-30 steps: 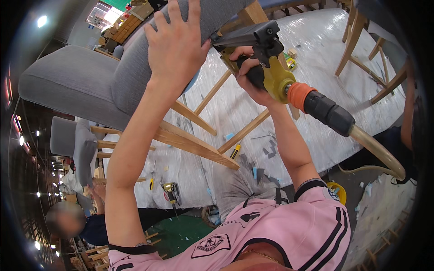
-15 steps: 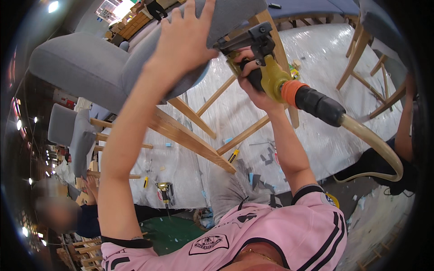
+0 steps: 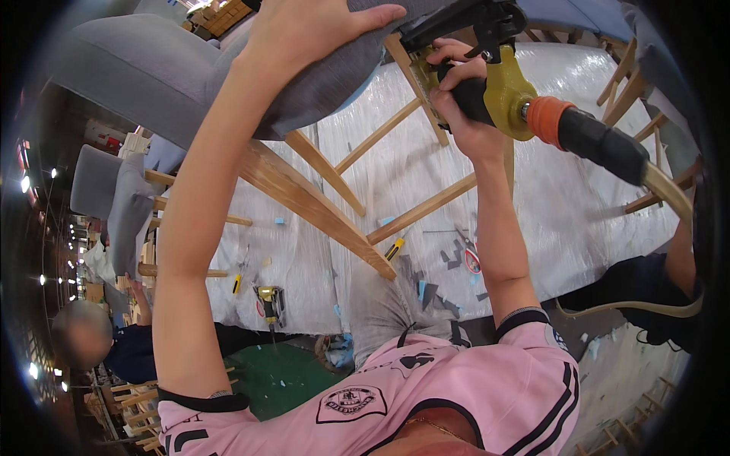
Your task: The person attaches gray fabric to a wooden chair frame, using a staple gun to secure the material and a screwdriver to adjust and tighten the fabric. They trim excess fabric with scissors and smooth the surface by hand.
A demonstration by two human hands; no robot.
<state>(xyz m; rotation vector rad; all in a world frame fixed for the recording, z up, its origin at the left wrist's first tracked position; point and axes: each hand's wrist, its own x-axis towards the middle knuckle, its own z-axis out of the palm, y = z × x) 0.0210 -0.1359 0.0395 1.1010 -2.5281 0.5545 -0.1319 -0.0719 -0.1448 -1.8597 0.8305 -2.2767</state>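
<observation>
Left hand [image 3: 304,26] raised, open, palm flat on grey chair seat [image 3: 190,72]; right hand [image 3: 464,99] clenched around yellow staple gun [image 3: 494,68] just beside it.

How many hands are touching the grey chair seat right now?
1. The left hand presses flat on the grey chair seat. The right hand grips the yellow staple gun; any contact with the seat is hidden.

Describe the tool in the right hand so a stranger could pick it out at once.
Start at the grey upholstered chair the left hand presses. Beside it, the right hand grips the pneumatic stapler. Alone here, it has a yellow body, black head, orange collar and trailing hose.
</observation>
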